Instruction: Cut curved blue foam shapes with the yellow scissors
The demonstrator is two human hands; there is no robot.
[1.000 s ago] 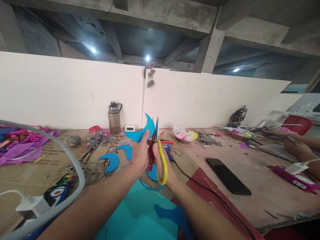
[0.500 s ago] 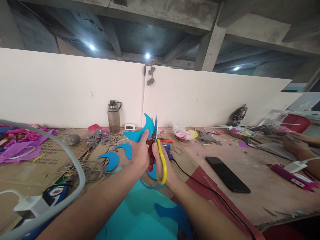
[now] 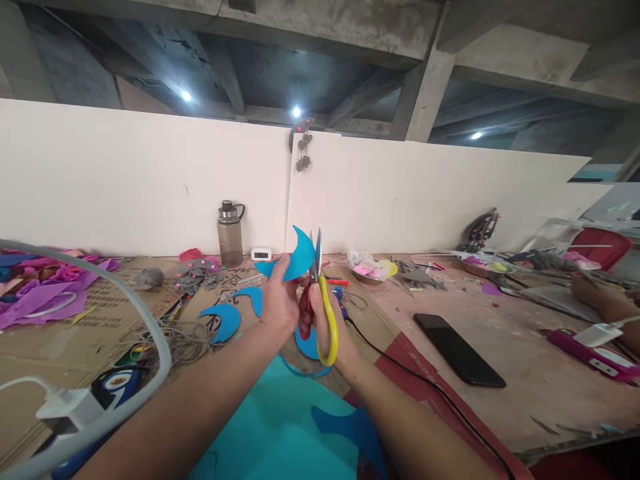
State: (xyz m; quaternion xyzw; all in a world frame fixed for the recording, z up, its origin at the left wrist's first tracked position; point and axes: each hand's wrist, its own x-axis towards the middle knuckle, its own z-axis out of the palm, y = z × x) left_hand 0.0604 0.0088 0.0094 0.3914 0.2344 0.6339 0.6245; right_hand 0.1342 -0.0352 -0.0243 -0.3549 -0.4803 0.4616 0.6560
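Note:
My left hand (image 3: 279, 300) pinches a blue felt crescent (image 3: 300, 257) between thumb and fingers, its curved tip pointing up. Scissors with one yellow and one red handle (image 3: 329, 327) are in my right hand (image 3: 325, 320). Their blades point upward, slightly parted, beside the crescent's right edge. Below my hands, more blue crescents lie on the cardboard: one at the left (image 3: 223, 323), and others partly hidden by my hands. A teal felt sheet (image 3: 280, 420) lies between my forearms, with a darker blue offcut (image 3: 347, 430) on it.
A dark phone (image 3: 457, 350) lies at right, near a magenta power strip (image 3: 595, 357). A bottle (image 3: 230, 233) and small digital clock (image 3: 261, 254) stand by the white partition. A grey cable (image 3: 150, 333) arcs across the left. Another person's hand (image 3: 595, 297) is at far right.
The crescent has turned a little in my left hand. The scissors have moved slightly right and their handles have spread wider apart.

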